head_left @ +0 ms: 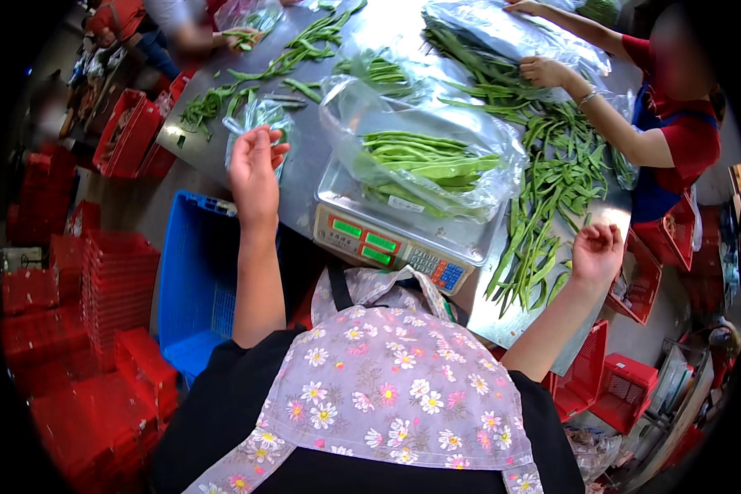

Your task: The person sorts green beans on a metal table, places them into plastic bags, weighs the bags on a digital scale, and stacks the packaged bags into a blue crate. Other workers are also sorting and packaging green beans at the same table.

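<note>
1. The long flat green beans [428,156] lie in a clear plastic bag [420,119] on the square silver pan [342,185] of a beige electronic scale [399,245], the bag's wide mouth facing left.
2. The left hand [255,169] has half-curled fingers overlapping a smaller clear plastic bag [281,123] on the grey metal counter [305,177]; I cannot tell whether they pinch it.
3. The right hand [597,251] is beside the loose green beans [552,189], well apart from the scale, fingers loosely curled; whether they hold anything I cannot tell.
4. The step looks like weighing: keep both hands and forearms off the pan and bag while reading the lit green displays [362,239].
5. The plastic spreads past the pan's edge; best gather it inward so nothing drags on the counter.
6. Add or remove beans singly, through the mouth, keeping them lengthwise.
</note>
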`<state>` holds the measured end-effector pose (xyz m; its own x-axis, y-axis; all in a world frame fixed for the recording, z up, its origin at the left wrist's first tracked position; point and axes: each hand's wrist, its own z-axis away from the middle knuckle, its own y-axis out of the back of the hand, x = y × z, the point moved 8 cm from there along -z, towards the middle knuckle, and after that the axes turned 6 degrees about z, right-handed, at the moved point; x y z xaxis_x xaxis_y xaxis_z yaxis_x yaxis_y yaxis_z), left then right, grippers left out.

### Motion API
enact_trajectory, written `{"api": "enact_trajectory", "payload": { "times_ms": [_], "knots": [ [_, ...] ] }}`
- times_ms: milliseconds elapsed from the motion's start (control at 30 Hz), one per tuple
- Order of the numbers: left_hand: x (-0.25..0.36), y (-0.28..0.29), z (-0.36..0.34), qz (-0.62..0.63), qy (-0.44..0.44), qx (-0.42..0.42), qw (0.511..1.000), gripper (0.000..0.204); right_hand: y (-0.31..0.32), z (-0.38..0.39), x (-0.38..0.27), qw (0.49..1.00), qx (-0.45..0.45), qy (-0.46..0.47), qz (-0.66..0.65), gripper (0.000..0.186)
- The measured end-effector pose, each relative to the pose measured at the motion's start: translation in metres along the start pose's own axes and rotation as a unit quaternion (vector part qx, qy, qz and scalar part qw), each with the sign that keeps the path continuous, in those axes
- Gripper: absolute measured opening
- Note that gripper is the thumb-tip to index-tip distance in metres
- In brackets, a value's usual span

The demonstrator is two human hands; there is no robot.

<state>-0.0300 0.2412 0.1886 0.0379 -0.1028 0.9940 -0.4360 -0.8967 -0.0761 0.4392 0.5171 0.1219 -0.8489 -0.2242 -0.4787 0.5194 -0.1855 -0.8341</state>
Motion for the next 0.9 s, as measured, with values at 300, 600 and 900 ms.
{"api": "enact_trajectory", "payload": {
  "times_ms": [300,600,900],
  "knots": [
    [0.007,-0.007,0.002,-0.042,-0.020,-0.029,0.998,0.027,0.012,0.016,0.004,0.996,0.018,0.004,0.084,0.010],
    [0.037,-0.066,0.034,-0.177,-0.228,-0.079,0.954,0.036,-0.158,0.084,0.116,0.743,-0.289,0.212,0.565,0.011],
    [0.023,-0.063,0.040,0.085,-0.009,-0.135,0.987,0.017,-0.134,0.069,0.230,0.274,-0.391,0.143,0.867,0.018]
  ]
}}
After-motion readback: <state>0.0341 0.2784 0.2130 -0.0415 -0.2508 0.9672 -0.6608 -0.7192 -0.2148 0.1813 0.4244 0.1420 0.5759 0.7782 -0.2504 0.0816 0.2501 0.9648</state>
